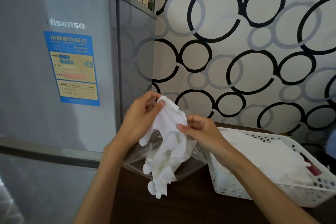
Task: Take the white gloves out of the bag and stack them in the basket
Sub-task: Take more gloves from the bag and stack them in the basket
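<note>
At the far left stands a grey fridge (60, 60) with a blue label on its door, taking no part in the work. Next comes the left hand (143, 112), raised above the dark worktop (181, 205), its grip clamped on the cuff end of a bunch of white gloves (167, 132): thumb and fingers pinch the folded edge at the top. The gloves hang down from that pinch, their fingers dangling in front of a clear plastic bag (189, 165) that stands open on the worktop just behind and below them. The right hand (198, 129) is just beside, its thumb and fingertips pinching the right edge of the same bunch, so both grips are closed on the gloves. How many gloves are in the bunch cannot be told.

Further right sits a white perforated basket (236, 187), touching or nearly touching the bag. It already holds a pile of white fabric that looks like gloves laid flat, with something pink showing at its far side.

By my reading the task is well underway: some gloves seem stacked, this bunch is out of the bag but not yet in the basket, and whether more remain inside the bag is unclear.
</note>
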Motion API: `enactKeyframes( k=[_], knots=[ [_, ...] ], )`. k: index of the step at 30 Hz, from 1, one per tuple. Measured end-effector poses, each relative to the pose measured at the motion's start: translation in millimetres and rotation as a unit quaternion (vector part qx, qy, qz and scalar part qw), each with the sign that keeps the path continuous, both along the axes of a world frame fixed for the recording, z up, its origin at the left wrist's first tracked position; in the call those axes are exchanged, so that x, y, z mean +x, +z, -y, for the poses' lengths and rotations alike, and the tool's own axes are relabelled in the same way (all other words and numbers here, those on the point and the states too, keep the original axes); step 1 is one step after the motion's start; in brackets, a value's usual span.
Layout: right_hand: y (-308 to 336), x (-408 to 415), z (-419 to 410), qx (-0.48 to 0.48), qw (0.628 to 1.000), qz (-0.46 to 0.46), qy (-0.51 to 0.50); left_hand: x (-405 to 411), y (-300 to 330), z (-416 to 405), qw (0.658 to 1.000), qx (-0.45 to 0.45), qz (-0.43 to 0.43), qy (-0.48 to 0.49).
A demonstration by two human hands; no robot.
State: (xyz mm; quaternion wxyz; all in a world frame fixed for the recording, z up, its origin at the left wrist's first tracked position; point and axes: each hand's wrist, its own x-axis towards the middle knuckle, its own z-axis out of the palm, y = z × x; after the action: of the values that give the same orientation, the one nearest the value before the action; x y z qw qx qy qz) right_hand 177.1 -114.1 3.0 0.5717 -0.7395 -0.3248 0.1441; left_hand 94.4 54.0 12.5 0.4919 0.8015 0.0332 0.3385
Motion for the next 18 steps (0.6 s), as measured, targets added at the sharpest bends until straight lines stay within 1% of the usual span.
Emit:
enactKeyframes(
  k=[2, 4, 6, 8, 9, 11, 13, 15, 18],
  knots=[
    [2, -1, 2, -0.069, 0.996, 0.009, 0.047, 0, 3, 4, 0.999, -0.014, 0.033, -0.003],
    [3, -2, 2, -0.150, 0.984, 0.024, 0.091, 1, 6, 6, 0.999, -0.012, 0.053, -0.004],
    [2, -2, 2, -0.180, 0.978, 0.033, 0.101, 0, 8, 9, 0.997, -0.021, 0.080, 0.002],
    [1, -1, 4, -0.140, 0.987, 0.018, 0.075, -3, 13, 7, 0.992, -0.058, 0.109, 0.016],
    [2, -1, 5, -0.099, 0.993, -0.014, 0.060, -5, 15, 4, 0.990, -0.079, 0.113, 0.019],
    [6, 1, 9, -0.014, 0.996, -0.077, 0.038, -7, 17, -1, 0.992, -0.090, 0.088, 0.024],
    [11, 5, 15, 0.037, 0.995, -0.093, 0.011, -6, 12, -8, 0.996, -0.061, 0.039, 0.043],
    [22, 9, 24, 0.072, 0.993, -0.088, -0.015, -4, 8, -12, 0.998, -0.025, -0.011, 0.062],
    [41, 14, 42, 0.094, 0.992, -0.069, -0.044, 0, 3, -7, 0.998, -0.002, -0.059, 0.033]
  ],
)
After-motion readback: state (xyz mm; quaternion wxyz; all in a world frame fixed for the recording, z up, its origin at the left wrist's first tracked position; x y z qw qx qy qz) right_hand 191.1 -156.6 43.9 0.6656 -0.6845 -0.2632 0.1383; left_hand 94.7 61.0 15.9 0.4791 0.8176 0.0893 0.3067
